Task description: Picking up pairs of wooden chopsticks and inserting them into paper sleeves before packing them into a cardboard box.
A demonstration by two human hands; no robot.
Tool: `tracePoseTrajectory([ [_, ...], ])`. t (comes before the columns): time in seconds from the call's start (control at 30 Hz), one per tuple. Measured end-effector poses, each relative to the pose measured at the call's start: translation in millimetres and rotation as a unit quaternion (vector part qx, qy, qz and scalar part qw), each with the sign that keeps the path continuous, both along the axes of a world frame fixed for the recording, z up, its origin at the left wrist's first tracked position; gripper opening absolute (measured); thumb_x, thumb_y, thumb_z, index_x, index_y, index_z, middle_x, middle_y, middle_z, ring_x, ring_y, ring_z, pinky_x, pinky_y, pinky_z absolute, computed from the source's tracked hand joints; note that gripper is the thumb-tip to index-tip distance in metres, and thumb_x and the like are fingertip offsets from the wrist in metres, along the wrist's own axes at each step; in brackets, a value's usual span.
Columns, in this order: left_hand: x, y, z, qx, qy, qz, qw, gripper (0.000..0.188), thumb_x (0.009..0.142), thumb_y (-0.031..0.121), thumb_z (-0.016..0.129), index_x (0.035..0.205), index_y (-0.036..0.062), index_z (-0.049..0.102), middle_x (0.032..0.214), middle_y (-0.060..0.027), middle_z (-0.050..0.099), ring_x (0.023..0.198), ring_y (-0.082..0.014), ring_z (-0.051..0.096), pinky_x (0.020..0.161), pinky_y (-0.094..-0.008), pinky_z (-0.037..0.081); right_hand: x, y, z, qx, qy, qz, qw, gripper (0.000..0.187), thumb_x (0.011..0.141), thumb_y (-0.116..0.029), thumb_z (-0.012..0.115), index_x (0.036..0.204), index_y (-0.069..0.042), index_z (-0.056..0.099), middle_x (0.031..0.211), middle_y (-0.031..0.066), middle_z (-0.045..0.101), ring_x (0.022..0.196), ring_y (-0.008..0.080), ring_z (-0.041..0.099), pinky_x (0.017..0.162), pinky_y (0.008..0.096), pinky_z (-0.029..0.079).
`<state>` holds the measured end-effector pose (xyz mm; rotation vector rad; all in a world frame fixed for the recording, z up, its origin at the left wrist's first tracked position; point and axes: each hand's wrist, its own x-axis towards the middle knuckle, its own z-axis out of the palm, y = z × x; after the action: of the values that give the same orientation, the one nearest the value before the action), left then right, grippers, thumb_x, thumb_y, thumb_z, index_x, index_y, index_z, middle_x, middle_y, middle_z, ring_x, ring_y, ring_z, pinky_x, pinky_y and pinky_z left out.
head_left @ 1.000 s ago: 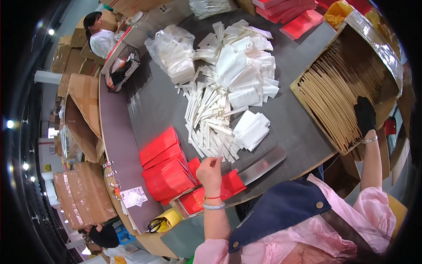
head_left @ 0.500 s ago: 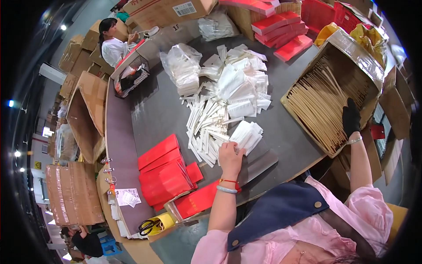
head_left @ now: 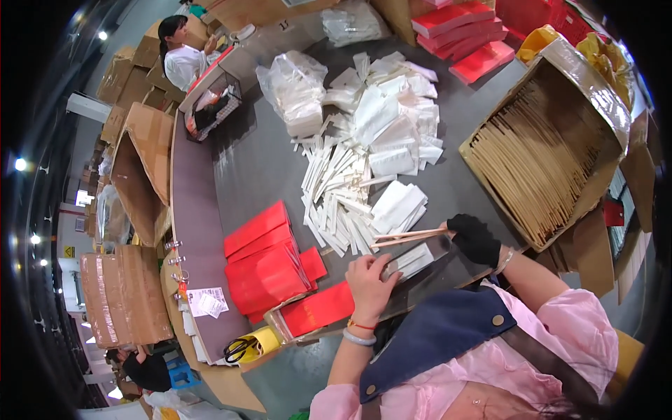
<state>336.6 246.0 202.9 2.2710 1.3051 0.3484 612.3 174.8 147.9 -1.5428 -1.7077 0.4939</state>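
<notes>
Bare and with bent fingers, my left hand pinches the near-left end of a white paper packet, which lies over clear plastic sleeves at the table's front edge. My right hand, in a black glove, is closed round the right ends of a few long wooden chopsticks. Their free ends point left, just above that packet. Beyond them lies a heap of white paper packets and narrow strips. A tilted carton at the right holds many more chopsticks.
Red paper envelopes lie at the left front, beside a yellow holder with black scissors. Stacked red boxes stand at the back. A wire basket sits at the far left edge. A co-worker is beyond it.
My right hand has come left out of the carton, bringing chopsticks over the table front. My left hand has shifted slightly nearer me, and a white packet now lies by its fingertips.
</notes>
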Motion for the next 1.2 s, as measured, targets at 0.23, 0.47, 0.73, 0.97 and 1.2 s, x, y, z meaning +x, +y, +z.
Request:
tracePoseTrajectory([
  [0.23,-39,-11,3,0.044,0.031,-0.042,0.998,0.069,0.059,0.029,0.085,0.121,0.0084,0.061,0.119,-0.0070,0.056,0.113,-0.0316,0.047,0.098,-0.0458,0.035,5,5,37,-0.203,-0.234,0.123,0.943,0.022,0.084,-0.025,0.064,0.106,-0.025,0.068,0.082,0.0090,0.060,0.077,0.0301,0.062,0.068,0.0419,0.050],
  [0.47,-13,-6,-3,0.059,0.030,-0.063,0.996,0.069,0.059,0.024,0.084,0.121,0.0066,0.059,0.120,-0.0062,0.057,0.112,-0.0305,0.049,0.096,-0.0440,0.036,-3,17,-7,-0.022,-0.110,0.038,0.993,0.034,0.076,-0.014,0.074,0.109,-0.013,0.066,0.088,0.0100,0.063,0.086,0.0287,0.062,0.070,0.0381,0.051],
  [0.73,5,5,-2,0.066,-0.009,-0.082,0.994,0.054,0.069,0.014,0.073,0.121,0.0128,0.059,0.114,-0.0095,0.056,0.106,-0.0306,0.051,0.088,-0.0438,0.041,-75,32,25,-0.137,-0.001,0.086,0.987,0.055,0.068,-0.038,0.082,0.109,-0.008,0.060,0.095,0.0143,0.061,0.092,0.0318,0.060,0.081,0.0383,0.047],
  [0.97,-27,43,69,0.020,0.106,-0.183,0.977,0.030,0.063,0.007,0.068,0.092,0.0116,0.063,0.101,-0.0121,0.054,0.096,-0.0329,0.051,0.080,-0.0454,0.043,-24,29,67,-0.152,-0.190,0.115,0.963,0.061,0.064,-0.046,0.078,0.109,-0.009,0.059,0.100,0.0102,0.060,0.097,0.0308,0.058,0.087,0.0432,0.041],
  [1.2,-78,36,14,0.114,0.020,0.104,0.988,0.059,0.065,0.030,0.082,0.116,0.0075,0.062,0.130,-0.0172,0.049,0.122,-0.0374,0.043,0.106,-0.0578,0.028,-26,21,86,-0.121,-0.227,0.039,0.965,0.061,0.058,-0.038,0.083,0.105,-0.009,0.059,0.100,0.0088,0.059,0.097,0.0296,0.057,0.091,0.0424,0.039],
])
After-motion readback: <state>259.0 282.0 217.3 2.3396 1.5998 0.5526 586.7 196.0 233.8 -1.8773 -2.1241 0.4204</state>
